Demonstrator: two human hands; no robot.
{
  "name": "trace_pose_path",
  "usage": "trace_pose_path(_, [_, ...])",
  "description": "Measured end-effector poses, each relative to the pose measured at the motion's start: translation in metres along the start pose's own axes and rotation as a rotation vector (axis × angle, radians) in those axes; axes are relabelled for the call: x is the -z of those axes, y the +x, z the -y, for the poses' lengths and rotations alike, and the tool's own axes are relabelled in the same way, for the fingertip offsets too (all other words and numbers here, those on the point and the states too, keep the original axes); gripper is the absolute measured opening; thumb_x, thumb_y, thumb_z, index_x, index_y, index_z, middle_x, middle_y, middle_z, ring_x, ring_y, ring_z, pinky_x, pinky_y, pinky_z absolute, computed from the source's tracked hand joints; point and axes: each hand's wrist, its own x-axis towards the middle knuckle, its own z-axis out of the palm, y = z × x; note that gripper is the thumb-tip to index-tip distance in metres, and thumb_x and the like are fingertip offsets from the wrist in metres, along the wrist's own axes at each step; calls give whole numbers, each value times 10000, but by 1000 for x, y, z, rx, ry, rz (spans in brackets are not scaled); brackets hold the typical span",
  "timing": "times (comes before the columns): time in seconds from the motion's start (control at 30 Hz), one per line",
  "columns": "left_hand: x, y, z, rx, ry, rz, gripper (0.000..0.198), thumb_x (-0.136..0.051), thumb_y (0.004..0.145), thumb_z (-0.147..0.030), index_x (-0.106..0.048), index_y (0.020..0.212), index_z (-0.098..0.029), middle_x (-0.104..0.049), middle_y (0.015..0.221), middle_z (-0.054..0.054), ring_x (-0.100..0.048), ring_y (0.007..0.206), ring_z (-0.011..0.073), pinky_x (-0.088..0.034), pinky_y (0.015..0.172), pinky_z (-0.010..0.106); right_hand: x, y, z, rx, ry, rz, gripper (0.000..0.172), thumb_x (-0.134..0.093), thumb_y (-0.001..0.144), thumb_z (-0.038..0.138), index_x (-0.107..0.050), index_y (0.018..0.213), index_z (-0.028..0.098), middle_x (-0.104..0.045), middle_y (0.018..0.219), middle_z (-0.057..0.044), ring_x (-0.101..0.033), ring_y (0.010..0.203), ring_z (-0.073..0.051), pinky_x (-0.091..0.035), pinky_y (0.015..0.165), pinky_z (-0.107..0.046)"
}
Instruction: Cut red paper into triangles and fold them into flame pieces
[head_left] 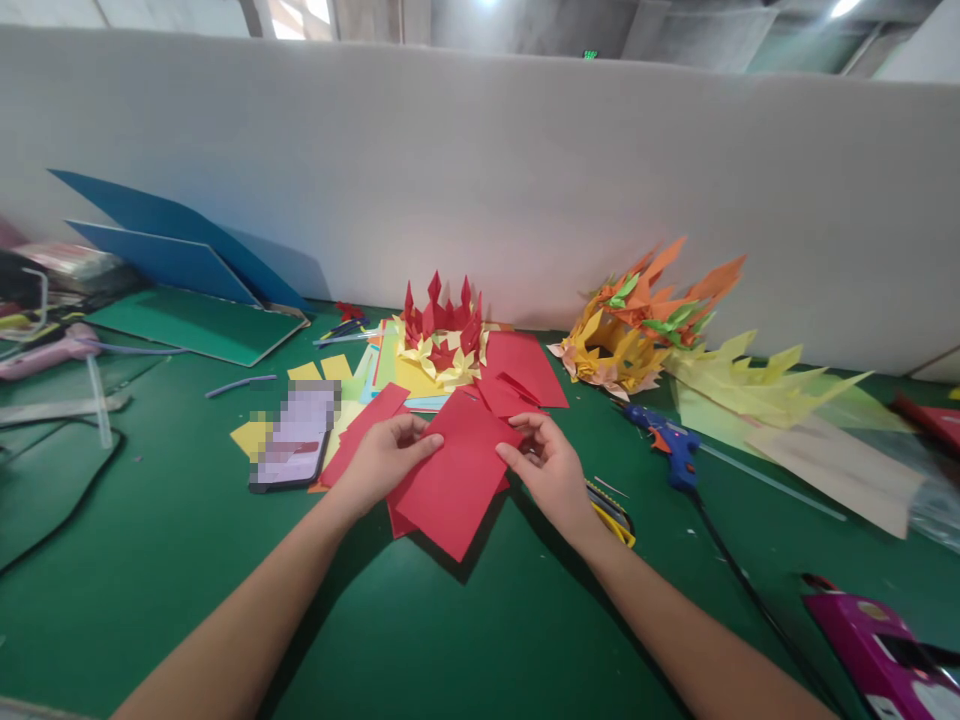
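Note:
A sheet of red paper (459, 475) is held tilted above the green table, one corner pointing toward me. My left hand (386, 455) pinches its left edge between thumb and fingers. At its right corner my right hand (547, 465) grips with thumb and fingertips. More red sheets lie beneath and behind it, partly covered. Just beyond stands a paper crown (444, 335) with red points and pale yellow folded flowers round its base. A phone (298, 435) rests left of my left hand, and a yellow-and-black cutter (611, 510) lies beside my right wrist.
On the right are a blue glue gun (671, 445) with its cord, an orange and yellow paper crown (637, 325), yellow cut paper (757, 380) and a magenta case (870, 640). A blue folder (172, 260) and a pink glue gun (56, 352) occupy the left. A white partition (480, 170) stands behind.

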Motion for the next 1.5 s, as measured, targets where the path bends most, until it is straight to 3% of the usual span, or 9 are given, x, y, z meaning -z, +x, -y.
trace_pose_path(0.2, [-8, -4, 0, 109, -158, 151, 339, -687, 637, -438, -562, 797, -166, -640, 711, 12, -618, 695, 183, -434, 608, 267, -1, -3, 1, 123, -61, -79, 174, -605, 736, 262, -555, 890, 199, -599, 782, -16, -567, 680, -151, -485, 627, -280])
trace_pose_path(0.3, [-12, -5, 1, 146, -211, 186, 329, -660, 660, -481, -562, 734, -175, -615, 639, -6, -588, 606, 162, -416, 557, 260, -1, -8, 6, 349, -211, -27, 36, -575, 793, 196, -588, 824, 207, -622, 775, -17, -566, 675, -151, -480, 671, -301])
trace_pose_path(0.43, [-16, -5, 0, 204, -355, 196, 356, -636, 678, -523, -526, 654, -185, -541, 552, -48, -544, 551, 130, -420, 561, 249, -3, -12, 11, 625, -358, 83, 86, -573, 830, 154, -634, 833, 215, -652, 820, -37, -587, 790, -175, -471, 752, -332])
trace_pose_path(0.73, [-17, -6, 4, 127, -355, 253, 361, -720, 610, -478, -594, 745, -167, -617, 678, -23, -571, 641, 140, -440, 624, 261, -9, -16, 13, 804, -369, 308, 147, -547, 870, 201, -675, 942, 202, -682, 930, -70, -585, 842, -182, -478, 764, -336])
trace_pose_path(0.83, [-16, -4, 7, 119, -331, 250, 350, -707, 628, -464, -609, 783, -166, -642, 707, -3, -581, 642, 148, -434, 603, 260, -8, -15, 13, 655, -246, 263, 181, -560, 857, 242, -666, 1003, 218, -674, 1000, -70, -600, 912, -187, -469, 826, -350])
trace_pose_path(0.93, [-16, -3, 8, 119, -336, 296, 328, -673, 670, -455, -616, 828, -174, -653, 732, 6, -582, 630, 141, -426, 587, 255, -6, -10, 11, 312, -68, 174, 246, -566, 828, 302, -652, 1045, 223, -666, 1037, -71, -613, 927, -196, -481, 828, -358])
trace_pose_path(1.13, [-18, -3, 7, 46, -214, 254, 270, -696, 647, -396, -554, 688, -169, -515, 560, -62, -469, 508, 81, -357, 508, 211, -2, -4, 14, -341, 206, 525, 385, -694, 664, 474, -702, 914, 181, -719, 904, -41, -654, 847, -230, -505, 743, -345])
trace_pose_path(1.3, [-18, -5, 4, 47, -275, 253, 330, -755, 586, -366, -580, 787, -172, -559, 614, -52, -489, 507, 77, -404, 492, 210, -1, -6, 18, -560, 294, 530, 420, -793, 542, 432, -716, 847, 154, -727, 810, -39, -669, 728, -213, -497, 690, -325])
trace_pose_path(1.5, [-17, -6, 0, -11, -313, 286, 438, -781, 551, -284, -605, 936, -169, -596, 711, -27, -543, 616, 98, -466, 548, 221, -3, -6, 19, -591, 429, 479, 395, -809, 541, 382, -720, 868, 181, -734, 824, -33, -680, 748, -200, -506, 753, -333])
